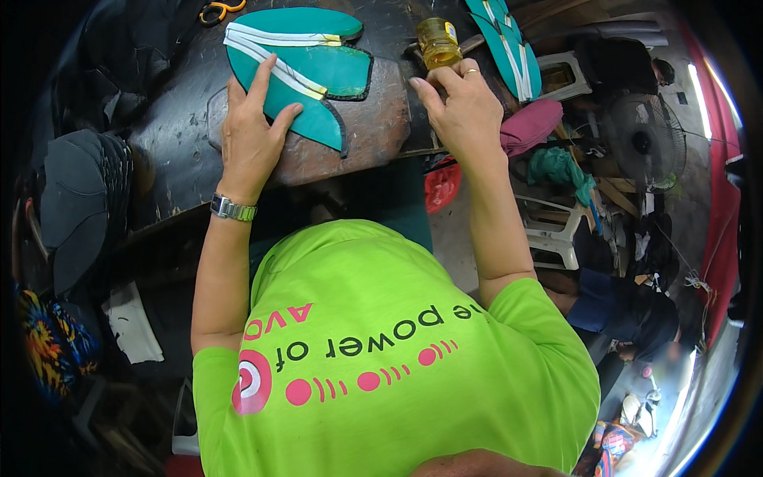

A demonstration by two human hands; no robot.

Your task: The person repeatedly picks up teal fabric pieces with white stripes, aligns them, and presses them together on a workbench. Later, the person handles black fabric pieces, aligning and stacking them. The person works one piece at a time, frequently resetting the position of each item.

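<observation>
A teal cut piece with curved lobes, white strips and black edging (pixel 338 67) lies on a worn brown slab (pixel 373 119) on the dark table. My left hand (pixel 256 119), a metal watch at its wrist, rests on the piece's near left side with thumb and index finger spread apart. Just right of the slab, my right hand (pixel 465 103) is at the near end of a small amber glass jar (pixel 439 44). Its fingers are curled together; whatever is between them is hidden. A second teal piece with white strips (pixel 509 52) lies beyond the jar to the right.
Orange-handled scissors (pixel 218 11) lie at the far left of the table (pixel 171 171). Dark stacked pieces (pixel 83 199) stand at left. Pink cloth (pixel 528 127), white plastic stools (pixel 548 230) and a fan (pixel 644 139) are at right. Another person (pixel 620 306) is at lower right.
</observation>
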